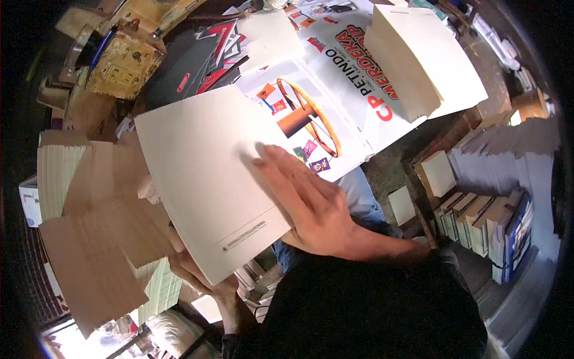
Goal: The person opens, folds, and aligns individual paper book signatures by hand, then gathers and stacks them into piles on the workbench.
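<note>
A cream-white sheet or page block (206,173), with small print near its lower edge, is held tilted in front of the body. My right hand (311,206) lies over its right side, thumb at the edge and fingertips on the blank surface. My left hand (200,275) holds the lower left edge from beneath, its fingers partly hidden. Just beyond lies a printed banner (335,90) with red and black lettering and a picture of an orange wheel. A thick stack of blank pages (430,60) rests on the banner at the upper right.
Tall stacks of brown-topped paper (89,263) stand at the left. A yellowish worn box (125,63) sits at the upper left. At the right are a row of books (484,224) and a long stack of paper (508,149). Another pale sheet (272,39) lies on the banner's far side.
</note>
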Demonstrator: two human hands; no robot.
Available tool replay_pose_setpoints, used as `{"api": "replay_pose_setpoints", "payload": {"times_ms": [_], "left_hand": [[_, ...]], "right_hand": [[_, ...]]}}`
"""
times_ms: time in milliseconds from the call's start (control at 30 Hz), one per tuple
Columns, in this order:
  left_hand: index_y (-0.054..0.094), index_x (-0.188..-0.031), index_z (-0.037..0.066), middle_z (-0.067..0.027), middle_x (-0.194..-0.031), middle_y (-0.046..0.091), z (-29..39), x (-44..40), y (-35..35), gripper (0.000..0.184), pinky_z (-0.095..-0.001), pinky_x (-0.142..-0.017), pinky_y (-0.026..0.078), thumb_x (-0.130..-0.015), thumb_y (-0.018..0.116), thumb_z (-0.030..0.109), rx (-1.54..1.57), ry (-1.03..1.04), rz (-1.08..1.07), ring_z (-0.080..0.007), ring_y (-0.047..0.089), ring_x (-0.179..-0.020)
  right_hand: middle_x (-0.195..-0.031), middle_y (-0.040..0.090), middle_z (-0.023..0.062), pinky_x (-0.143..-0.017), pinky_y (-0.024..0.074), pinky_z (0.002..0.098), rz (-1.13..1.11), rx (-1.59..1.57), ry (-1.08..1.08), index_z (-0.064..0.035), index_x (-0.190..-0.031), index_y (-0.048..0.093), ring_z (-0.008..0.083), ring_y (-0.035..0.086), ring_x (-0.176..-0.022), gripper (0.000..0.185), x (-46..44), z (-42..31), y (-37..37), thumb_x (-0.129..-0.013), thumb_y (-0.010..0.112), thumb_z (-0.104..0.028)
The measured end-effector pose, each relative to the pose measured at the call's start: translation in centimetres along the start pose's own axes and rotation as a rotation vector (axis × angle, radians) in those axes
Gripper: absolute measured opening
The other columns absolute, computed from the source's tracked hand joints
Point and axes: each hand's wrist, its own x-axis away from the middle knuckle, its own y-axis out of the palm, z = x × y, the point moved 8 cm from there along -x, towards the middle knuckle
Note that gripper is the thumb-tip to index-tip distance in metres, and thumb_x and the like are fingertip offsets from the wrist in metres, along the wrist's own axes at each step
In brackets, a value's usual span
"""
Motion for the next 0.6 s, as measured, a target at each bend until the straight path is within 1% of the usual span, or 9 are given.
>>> {"api": "replay_pose_setpoints", "payload": {"times_ms": [100,167,267,333,367,433,500,533,600], "left_hand": [[0.059,-0.12,0.001,-0.0189,-0.113,0.065,4.1,-0.3,1.9,0.057,-0.0453,-0.093,0.051,-0.103,0.034,0.049,0.759,0.281,-0.167,-0.0276,0.061,-0.111],[0.044,-0.135,0.001,-0.0203,-0.136,0.051,6.7,-0.9,3.0,0.05,-0.0553,-0.102,0.043,-0.101,0.043,0.037,1.1,0.422,-0.204,-0.0404,0.055,-0.118],[0.029,-0.152,0.0,-0.0235,-0.15,0.04,5.8,-0.2,8.8,0.062,-0.0545,-0.116,0.025,-0.103,0.034,0.039,-0.093,0.315,-0.541,-0.0419,0.032,-0.142],[0.02,-0.156,0.001,-0.023,-0.164,0.012,5.2,2.2,12.4,0.063,-0.056,-0.121,0.005,-0.103,0.03,0.032,-0.359,0.472,-0.835,-0.0434,0.003,-0.151],[0.022,-0.156,0.002,-0.0233,-0.163,0.014,5.3,2.8,13.2,0.062,-0.0552,-0.122,0.005,-0.101,0.032,0.029,-0.558,0.536,-0.858,-0.0436,0.008,-0.151],[0.024,-0.156,0.004,-0.0228,-0.163,0.015,5.1,3.2,13.3,0.065,-0.0582,-0.121,0.005,-0.099,0.04,0.031,-0.547,0.509,-0.834,-0.042,0.012,-0.151],[0.023,-0.156,0.002,-0.0231,-0.163,0.016,4.7,3.2,12.9,0.067,-0.0571,-0.121,0.005,-0.097,0.041,0.03,-0.575,0.491,-0.836,-0.0417,0.013,-0.151],[0.023,-0.155,0.0,-0.0233,-0.162,0.018,4.6,3.1,12.8,0.069,-0.056,-0.121,0.005,-0.096,0.041,0.028,-0.595,0.485,-0.833,-0.0414,0.014,-0.151],[0.023,-0.155,-0.001,-0.0242,-0.162,0.018,4.2,3.3,12.1,0.072,-0.0565,-0.121,0.006,-0.094,0.043,0.03,-0.596,0.477,-0.835,-0.0417,0.015,-0.15]], "right_hand": [[-0.137,0.054,0.0271,-0.093,0.0557,0.0414,0.021,0.029,0.118,0.0088,-0.138,0.046,0.0365,0.063,-0.117,0.071,0.1,1.2,-0.3,-0.074,0.072,-0.008],[-0.14,0.052,0.0269,-0.086,0.0589,0.0392,0.122,-0.088,0.137,0.0078,-0.142,0.042,0.0335,0.064,-0.116,0.081,0.9,2.2,-1.2,-0.071,0.076,-0.01],[-0.133,0.059,0.0251,-0.078,0.0598,0.0367,0.15,-0.079,0.253,0.0065,-0.142,0.042,0.0329,0.07,-0.104,0.081,1.9,3.5,-1.6,-0.071,0.077,-0.009],[-0.128,0.062,0.0251,-0.078,0.0594,0.037,0.163,-0.138,0.291,0.0064,-0.139,0.048,0.0338,0.071,-0.101,0.073,2.1,4.4,-1.3,-0.073,0.077,-0.008],[-0.12,0.065,0.0242,-0.076,0.0585,0.0359,0.253,-0.131,0.267,0.0065,-0.13,0.055,0.0318,0.072,-0.094,0.057,2.4,4.5,-1.7,-0.078,0.075,-0.007],[-0.111,0.069,0.0232,-0.073,0.0576,0.0347,0.341,-0.134,0.247,0.0066,-0.121,0.062,0.0299,0.073,-0.087,0.041,2.4,4.4,-1.9,-0.084,0.073,-0.007],[-0.096,0.071,0.0172,-0.072,0.0541,0.0316,0.5,-0.301,0.599,0.0076,-0.104,0.068,0.0214,0.07,-0.082,0.019,3.6,6.3,-1.8,-0.093,0.067,-0.007],[-0.092,0.07,0.0104,-0.073,0.0515,0.0296,0.567,-0.398,0.671,0.0074,-0.105,0.067,0.0144,0.065,-0.083,0.018,3.6,6.4,-1.9,-0.097,0.064,-0.008],[-0.096,0.068,0.0091,-0.077,0.0505,0.0292,0.569,-0.46,0.726,0.0064,-0.106,0.066,0.0138,0.063,-0.087,0.019,4.4,7.2,-1.4,-0.097,0.064,-0.01]]}}
